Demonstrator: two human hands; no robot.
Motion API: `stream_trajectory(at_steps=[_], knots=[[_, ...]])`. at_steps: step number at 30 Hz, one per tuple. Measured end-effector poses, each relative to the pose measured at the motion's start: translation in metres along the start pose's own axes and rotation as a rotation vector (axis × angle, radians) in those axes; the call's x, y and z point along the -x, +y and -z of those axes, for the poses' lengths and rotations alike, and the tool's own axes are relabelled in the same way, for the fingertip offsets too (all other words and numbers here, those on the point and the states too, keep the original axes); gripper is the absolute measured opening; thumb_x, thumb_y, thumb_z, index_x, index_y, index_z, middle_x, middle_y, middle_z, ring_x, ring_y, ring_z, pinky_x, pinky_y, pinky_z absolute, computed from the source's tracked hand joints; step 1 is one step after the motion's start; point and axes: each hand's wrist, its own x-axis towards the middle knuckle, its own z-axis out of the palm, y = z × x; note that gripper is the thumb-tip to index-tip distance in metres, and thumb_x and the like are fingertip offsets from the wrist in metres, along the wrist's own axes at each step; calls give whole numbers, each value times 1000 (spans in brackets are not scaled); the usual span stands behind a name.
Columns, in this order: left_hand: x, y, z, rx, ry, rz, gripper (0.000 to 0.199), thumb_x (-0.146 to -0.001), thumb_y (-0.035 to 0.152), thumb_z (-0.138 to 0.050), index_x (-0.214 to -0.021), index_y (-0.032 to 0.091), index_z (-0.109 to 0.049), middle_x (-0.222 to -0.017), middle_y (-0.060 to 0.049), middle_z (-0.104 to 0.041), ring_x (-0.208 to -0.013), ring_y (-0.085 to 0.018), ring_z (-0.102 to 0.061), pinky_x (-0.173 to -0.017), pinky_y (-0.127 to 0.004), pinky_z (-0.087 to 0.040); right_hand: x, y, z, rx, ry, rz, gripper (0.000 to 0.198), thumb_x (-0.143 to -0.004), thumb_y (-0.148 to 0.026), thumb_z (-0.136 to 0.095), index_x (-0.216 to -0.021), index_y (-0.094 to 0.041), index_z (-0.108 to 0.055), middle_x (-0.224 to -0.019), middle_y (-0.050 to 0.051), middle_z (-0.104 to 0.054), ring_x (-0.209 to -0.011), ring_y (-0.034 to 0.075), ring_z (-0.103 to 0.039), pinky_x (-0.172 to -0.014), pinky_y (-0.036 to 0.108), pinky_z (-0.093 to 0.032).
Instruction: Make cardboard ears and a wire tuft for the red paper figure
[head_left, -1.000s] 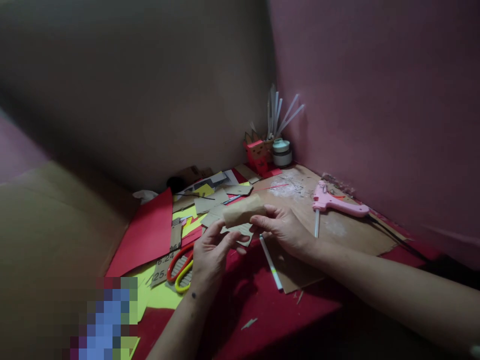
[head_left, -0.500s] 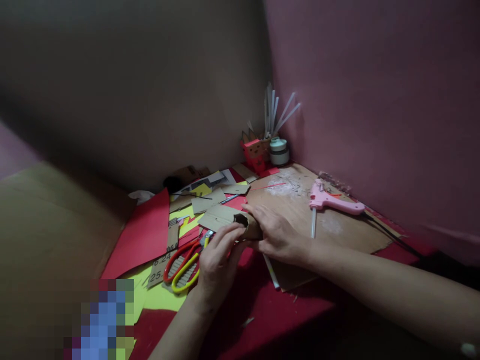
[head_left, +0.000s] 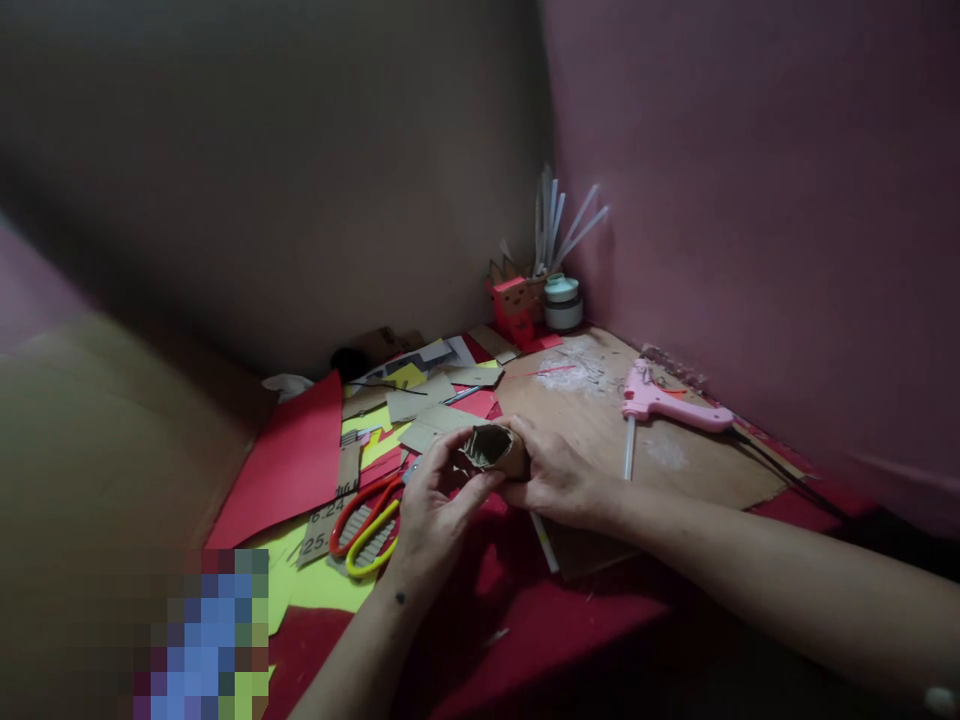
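Note:
A short cardboard tube (head_left: 513, 460), its near-left end open with a ragged rim, is held between my two hands above the red tabletop. My right hand (head_left: 559, 472) wraps round the tube's right side, thumb underneath. At the ragged end, my left hand (head_left: 439, 505) grips the rim between curled fingers and thumb. Scissors (head_left: 375, 525) with red and yellow handles lie just left of my left hand, on cardboard scraps. Behind the tube is a flat cardboard piece (head_left: 439, 428).
A pink glue gun (head_left: 675, 405) with its cord rests on a brown board (head_left: 600, 400) at right. Glue sticks (head_left: 551, 225), a red paper holder (head_left: 514, 310) and a lidded jar (head_left: 562, 303) stand in the corner. Red paper (head_left: 285, 460) and scraps cover the left.
The tube has turned so its open end shows more fully. My left hand has opened somewhat around the rim, its thumb now showing in front.

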Motion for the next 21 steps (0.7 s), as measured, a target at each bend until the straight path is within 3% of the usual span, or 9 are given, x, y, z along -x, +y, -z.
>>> stream_trajectory(at_steps=[6,8,11,13,16,18,21], knots=[[-2,6,-1,5,-10,12,42,-74,34,-71,-111,19,-59,-107,-7,-65,-93,-19,-62,-81,-31,-51,-1,-2,0,-44,-5,-39,40,-69,-19,-67,-106,-16,-53,-90,2,-61,-75,15,-55,-67,28,-43],[-6,13,11,5,1,46,44,-72,36,-72,-111,19,-59,-101,-5,-66,-83,-17,-62,-74,-29,-52,-7,-8,5,-89,2,-66,39,-68,-19,-69,-104,-17,-54,-89,2,-60,-77,16,-55,-68,29,-44],[-12,22,47,-71,137,157,43,-72,43,-69,-105,18,-61,-91,-4,-65,-72,-14,-60,-65,-27,-50,-22,-23,19,-197,8,-126,42,-61,-14,-72,-99,-18,-53,-87,1,-58,-78,16,-54,-68,29,-44],[-12,21,76,-267,120,213,45,-69,48,-68,-101,17,-62,-88,-5,-66,-75,-18,-62,-68,-30,-51,-32,-31,28,-325,-66,-255,39,-58,-15,-73,-90,-19,-51,-76,-1,-54,-65,14,-51,-57,28,-42],[-3,8,107,-735,-75,254,41,-70,49,-63,-97,18,-63,-91,-7,-68,-84,-24,-63,-74,-36,-50,-39,-31,34,-498,-147,-380,39,-57,-20,-76,-84,-19,-48,-68,-3,-49,-58,13,-48,-50,27,-39],[3,-6,113,-984,-204,298,37,-74,43,-57,-101,17,-62,-95,-11,-68,-88,-27,-62,-75,-37,-48,-37,-24,32,-560,-133,-380,40,-55,-19,-78,-85,-18,-51,-70,-1,-51,-61,13,-47,-52,27,-38],[6,-19,109,-1162,-246,288,32,-77,34,-51,-102,17,-59,-101,-14,-68,-93,-27,-63,-78,-35,-46,-31,-13,29,-635,-128,-381,45,-52,-16,-78,-91,-18,-55,-78,1,-55,-69,15,-50,-58,28,-40]])
